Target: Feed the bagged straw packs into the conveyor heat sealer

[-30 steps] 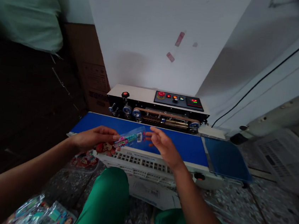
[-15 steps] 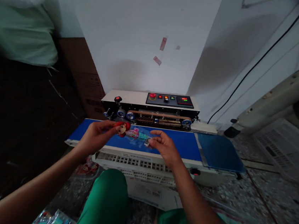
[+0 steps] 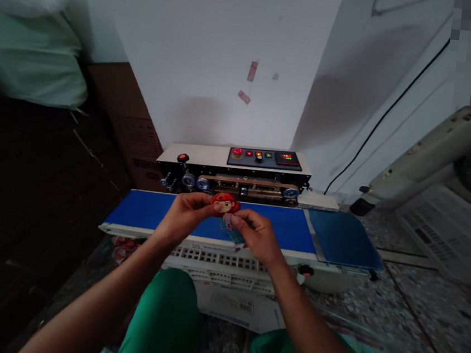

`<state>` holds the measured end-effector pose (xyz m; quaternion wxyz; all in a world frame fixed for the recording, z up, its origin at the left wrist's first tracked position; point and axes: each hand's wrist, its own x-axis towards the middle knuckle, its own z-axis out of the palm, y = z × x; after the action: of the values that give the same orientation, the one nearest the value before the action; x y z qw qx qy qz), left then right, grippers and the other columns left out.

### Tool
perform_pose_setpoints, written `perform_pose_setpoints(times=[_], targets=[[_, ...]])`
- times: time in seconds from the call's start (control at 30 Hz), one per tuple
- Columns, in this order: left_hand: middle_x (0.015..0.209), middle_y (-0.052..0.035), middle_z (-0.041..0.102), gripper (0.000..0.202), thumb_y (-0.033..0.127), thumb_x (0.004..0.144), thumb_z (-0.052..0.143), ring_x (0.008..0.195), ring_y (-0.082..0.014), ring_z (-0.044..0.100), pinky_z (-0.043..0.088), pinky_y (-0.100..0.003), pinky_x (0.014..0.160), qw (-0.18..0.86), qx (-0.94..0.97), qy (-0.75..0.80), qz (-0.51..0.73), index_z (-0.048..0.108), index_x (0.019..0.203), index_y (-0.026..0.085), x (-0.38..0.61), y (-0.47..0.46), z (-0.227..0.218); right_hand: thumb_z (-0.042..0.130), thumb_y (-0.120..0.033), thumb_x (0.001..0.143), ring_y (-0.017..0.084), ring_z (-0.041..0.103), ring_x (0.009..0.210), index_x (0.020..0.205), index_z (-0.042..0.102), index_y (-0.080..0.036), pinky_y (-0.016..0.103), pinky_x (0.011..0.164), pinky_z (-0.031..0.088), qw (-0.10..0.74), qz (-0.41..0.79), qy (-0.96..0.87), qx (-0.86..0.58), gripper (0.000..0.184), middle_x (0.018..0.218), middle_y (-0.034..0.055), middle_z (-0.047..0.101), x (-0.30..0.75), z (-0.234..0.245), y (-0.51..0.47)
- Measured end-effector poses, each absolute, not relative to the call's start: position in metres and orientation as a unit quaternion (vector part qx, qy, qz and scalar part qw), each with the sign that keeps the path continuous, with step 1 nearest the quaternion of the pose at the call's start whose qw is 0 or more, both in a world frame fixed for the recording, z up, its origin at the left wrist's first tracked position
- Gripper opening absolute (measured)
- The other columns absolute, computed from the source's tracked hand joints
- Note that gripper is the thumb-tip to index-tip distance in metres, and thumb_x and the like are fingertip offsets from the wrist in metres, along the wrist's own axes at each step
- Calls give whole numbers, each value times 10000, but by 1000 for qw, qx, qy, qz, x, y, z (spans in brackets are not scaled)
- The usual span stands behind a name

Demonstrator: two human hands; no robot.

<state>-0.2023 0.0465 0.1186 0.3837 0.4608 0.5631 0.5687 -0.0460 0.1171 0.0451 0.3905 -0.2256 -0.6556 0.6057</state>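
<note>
A flat cartoon doll figure (image 3: 228,203) with red hair and a pink and teal body is between my hands, over the blue conveyor belt (image 3: 131,210). My left hand (image 3: 184,214) pinches it at the head. My right hand (image 3: 257,235) has its thumb and fingers closed just below the head. Clear plastic seems to surround the figure, though its edges are hard to make out. The lower body hangs steeply down towards the belt's front edge. Behind it is a band sealer (image 3: 195,154) with rollers along its front.
The sealer's control panel (image 3: 263,157) has a red button and a lit display. A blue plate (image 3: 342,238) extends the belt to the right. Below are a white slotted crate (image 3: 218,259) and a bag of red pieces (image 3: 122,248). A cardboard box (image 3: 129,126) stands left.
My left hand has moved right, close to my right hand, which has shifted slightly up the figure. The figure has swung from nearly level to hanging steeply, its head further right.
</note>
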Motion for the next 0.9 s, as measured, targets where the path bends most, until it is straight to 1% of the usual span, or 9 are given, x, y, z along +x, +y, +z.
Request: perform_pose_setpoints(times=[0.1, 0.23, 0.4, 0.5, 0.6, 0.67, 0.77, 0.83, 0.9], targets=[[754, -36, 731, 160, 288, 663, 762, 754, -178, 674, 511, -319, 783, 367, 429, 549, 616, 677, 693, 157, -194, 50, 106, 635, -422, 783, 157, 614, 816, 895, 666, -233, 299, 743, 474, 384, 625, -649, -202, 222, 872, 12, 681, -45, 44, 118], [824, -28, 732, 192, 271, 646, 776, 782, -163, 665, 503, -295, 774, 388, 401, 520, 647, 667, 760, 162, -183, 55, 95, 633, -413, 787, 139, 597, 743, 855, 638, -214, 279, 700, 467, 409, 629, -623, -220, 209, 793, 3, 659, -45, 42, 120], [747, -10, 716, 154, 230, 635, 776, 711, -132, 646, 494, -259, 723, 404, 379, 503, 663, 647, 681, 160, -173, 62, 88, 626, -404, 794, 150, 593, 798, 1001, 636, -226, 289, 734, 477, 404, 648, -611, -209, 273, 875, 15, 656, -43, 40, 122], [728, -3, 705, 151, 216, 630, 772, 683, -129, 639, 494, -257, 690, 384, 378, 504, 675, 649, 703, 168, -167, 68, 80, 630, -404, 790, 140, 591, 748, 1006, 646, -241, 282, 712, 485, 419, 641, -604, -223, 271, 858, 2, 657, -42, 39, 124], [755, -8, 707, 215, 210, 627, 771, 725, -150, 654, 502, -284, 723, 362, 371, 502, 692, 663, 810, 183, -162, 72, 72, 652, -403, 771, 141, 591, 717, 992, 662, -223, 280, 681, 487, 424, 637, -595, -246, 285, 825, 8, 665, -41, 37, 127], [775, -18, 708, 229, 232, 642, 763, 760, -164, 657, 503, -302, 746, 364, 373, 503, 689, 666, 843, 185, -161, 73, 66, 661, -402, 762, 162, 610, 793, 1016, 664, -232, 292, 713, 493, 424, 647, -584, -246, 306, 896, 19, 681, -40, 35, 128], [732, -20, 688, 149, 286, 676, 742, 731, -161, 638, 492, -295, 731, 364, 391, 528, 660, 654, 715, 171, -165, 74, 60, 644, -405, 780, 193, 604, 968, 1035, 674, -266, 329, 842, 474, 432, 648, -580, -238, 292, 1011, 12, 685, -40, 32, 129], [678, -8, 650, 166, 308, 706, 720, 682, -146, 607, 480, -281, 694, 331, 417, 549, 644, 638, 654, 173, -168, 73, 59, 611, -417, 805, 206, 595, 1009, 994, 698, -267, 352, 892, 452, 427, 640, -591, -242, 257, 1000, 6, 691, -40, 30, 130], [686, -8, 622, 149, 300, 733, 701, 690, -145, 588, 473, -283, 692, 267, 457, 559, 638, 652, 656, 183, -170, 70, 61, 603, -419, 812, 212, 599, 994, 951, 715, -263, 363, 895, 448, 419, 636, -599, -249, 238, 960, 0, 698, -41, 28, 131]])
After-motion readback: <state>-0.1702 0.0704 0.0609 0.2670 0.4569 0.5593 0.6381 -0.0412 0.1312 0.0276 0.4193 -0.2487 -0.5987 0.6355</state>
